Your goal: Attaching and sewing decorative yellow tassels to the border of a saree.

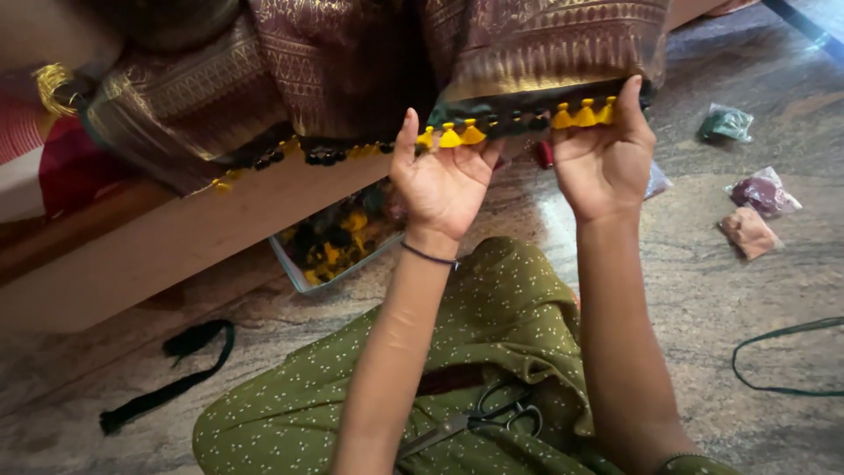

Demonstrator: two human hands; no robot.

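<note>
left hand (442,180): raised palm-up, fingers pinched on tassel fringe (514,121), thumb up beside a yellow tassel (450,136); dark band on wrist
right hand (605,151): raised, fingers closed on same fringe further right, just under three yellow tassels near fabric corner
tassel fringe: row of yellow and black tassels along lower edge of fabric, stretched between both hands, running on leftward along the edge
silk fabric (369,62): maroon-brown with gold woven border, draped over wooden ledge (158,242), hanging edge at hand level
tray (338,237): under ledge, left of left hand, filled with yellow and black thread bits
scissors (479,415): on lap, on green dotted garment (492,325), between the forearms, touching neither hand
black thread bundle (171,374): on floor, far left, well apart from hands
green cord (778,356): looped on floor, right side
plastic packets (756,207): three small bags on floor right of right hand: green, dark red, tan
stone floor (721,290): grey-brown, polished
red cloth (61,163): left edge, beside fabric, partly cut off by frame
</note>
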